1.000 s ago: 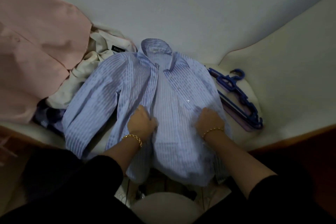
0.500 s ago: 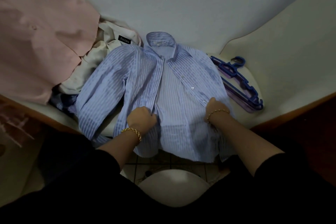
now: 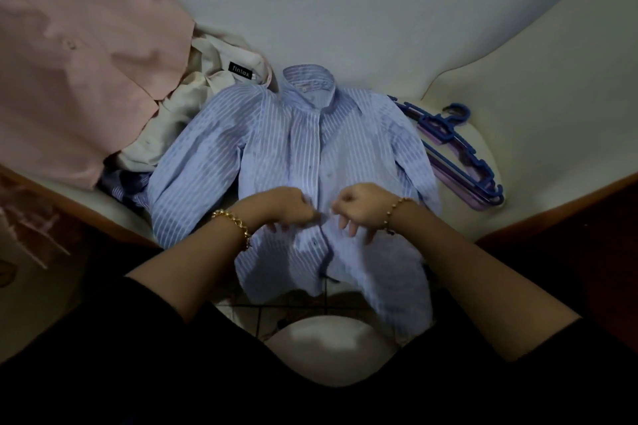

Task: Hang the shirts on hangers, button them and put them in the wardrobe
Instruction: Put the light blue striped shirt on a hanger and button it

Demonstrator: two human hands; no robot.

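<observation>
Head view. A blue striped shirt (image 3: 276,155) lay face up on a white surface (image 3: 518,114), collar (image 3: 309,79) away from the person and hem hanging over the near edge above a tiled floor (image 3: 262,314). Its two front panels met along the midline; whether any button was fastened could not be told, as the cloth there was blurred.

Both hands were at the middle of the shirt front, close together but not touching. The left hand (image 3: 288,205) pinched the edge of the panel on its own side with curled fingers; the right hand (image 3: 359,203) pinched the facing edge likewise, its lower fingers pointing down. Each wrist carried a gold bracelet — left (image 3: 233,221), right (image 3: 395,209) — and the upper arms were in black sleeves (image 3: 145,338).

To the right of the shirt, just beside its sleeve, lay stacked hangers (image 3: 459,162), blue on purple, hooks pointing away. To the left, a beige garment (image 3: 193,93) with a black label (image 3: 240,71) touched the shirt's shoulder, and a pink cloth (image 3: 86,62) overlapped it. A darker striped garment (image 3: 121,183) showed beneath these, partly hidden. A wooden edge (image 3: 552,210) bordered the surface — visible on both sides.
</observation>
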